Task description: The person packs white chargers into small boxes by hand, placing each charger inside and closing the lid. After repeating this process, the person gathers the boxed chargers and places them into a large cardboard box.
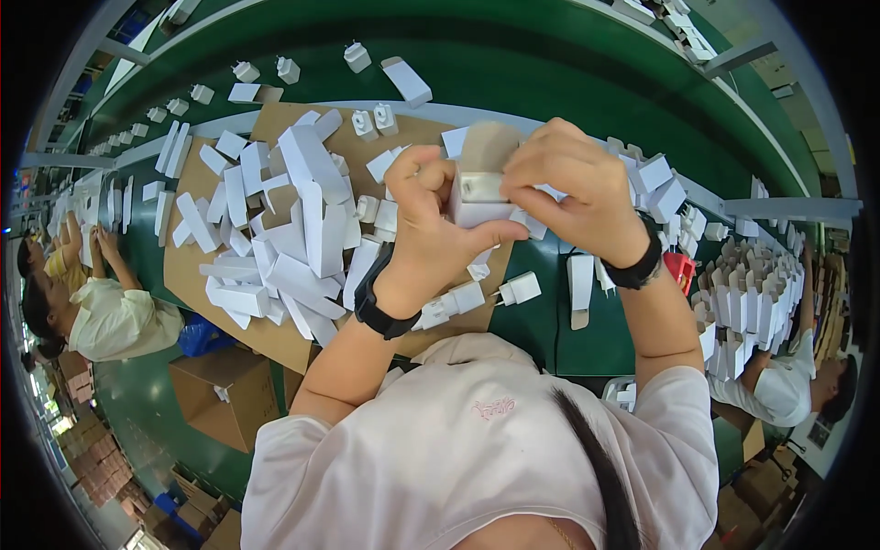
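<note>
A: How would you handle that open box (477, 214) well?

B: Left to right, then. The left hand (451, 194) is wrapped round its left and near sides, thumb along the front. I'd make that hold firm but light; thin card probably dents easily.

A: And inside?

B: A white charger (481, 187), by the look of it, sits in the mouth of the box, under a raised flap (489, 147). I'd line it up square with the walls and leave the flap clear.

A: The right hand (510, 188)?

B: Fingertips drawn together at the box's right edge — I can't tell whether they pinch the card or just touch it. Small, straight pressure would suit, not twisting.

A: What's around the box?

B: To its left, a heap of white boxes (312, 220) on a cardboard sheet (186, 261), crowding the left wrist. Beyond the box and leftward, spaced-out chargers (357, 57). Nearer the body than the box, a loose charger (520, 289) lies on the green tabletop (530, 332), where a dropping forearm could knock it.

A: And to the right?

B: Nearer the body and right of the box: a dark cord (558, 316), which might snag, and a lone carton (579, 286). Farther right, a red thing (679, 270) — partly hidden — then upright open cartons (747, 298).
</note>
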Available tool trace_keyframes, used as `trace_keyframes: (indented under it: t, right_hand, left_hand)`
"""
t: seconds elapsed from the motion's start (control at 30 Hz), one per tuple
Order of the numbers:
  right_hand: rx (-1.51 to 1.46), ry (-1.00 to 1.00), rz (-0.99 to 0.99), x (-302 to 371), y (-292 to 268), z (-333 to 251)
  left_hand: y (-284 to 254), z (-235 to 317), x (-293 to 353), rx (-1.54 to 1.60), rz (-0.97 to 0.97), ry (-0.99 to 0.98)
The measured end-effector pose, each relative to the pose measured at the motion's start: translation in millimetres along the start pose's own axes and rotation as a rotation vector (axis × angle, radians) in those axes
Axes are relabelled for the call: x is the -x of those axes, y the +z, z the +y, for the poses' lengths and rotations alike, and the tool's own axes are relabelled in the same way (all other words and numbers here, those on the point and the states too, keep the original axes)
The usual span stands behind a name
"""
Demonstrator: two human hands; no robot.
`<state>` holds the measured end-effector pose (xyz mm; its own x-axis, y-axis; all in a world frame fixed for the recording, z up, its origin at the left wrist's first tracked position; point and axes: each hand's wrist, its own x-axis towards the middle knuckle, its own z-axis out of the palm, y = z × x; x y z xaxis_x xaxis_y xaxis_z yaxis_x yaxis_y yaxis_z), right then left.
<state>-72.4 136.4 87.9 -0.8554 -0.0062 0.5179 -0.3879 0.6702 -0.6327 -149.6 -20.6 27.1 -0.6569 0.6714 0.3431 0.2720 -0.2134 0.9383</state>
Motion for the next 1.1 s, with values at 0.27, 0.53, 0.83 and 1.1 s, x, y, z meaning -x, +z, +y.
trace_keyframes:
  t: [0.27,0.53,0.83,1.1]
  right_hand:
    - [-0.575,0.532,-0.028,7,16,6]
    - [-0.088,0.943,0.082,-26,-49,176]
    - [0.582,0.72,-0.044,-68,-13,327]
    - [-0.085,0.743,-0.271,-177,106,302]
  left_hand:
    - [5,-10,-8,0.011,0.114,-0.029]
    - [-40,-49,-121,-0.621,0.205,-0.282]
    - [-51,-229,-193,-1.1,0.16,-0.799]
    - [-42,-110,-183,-0.929,0.12,-0.415]
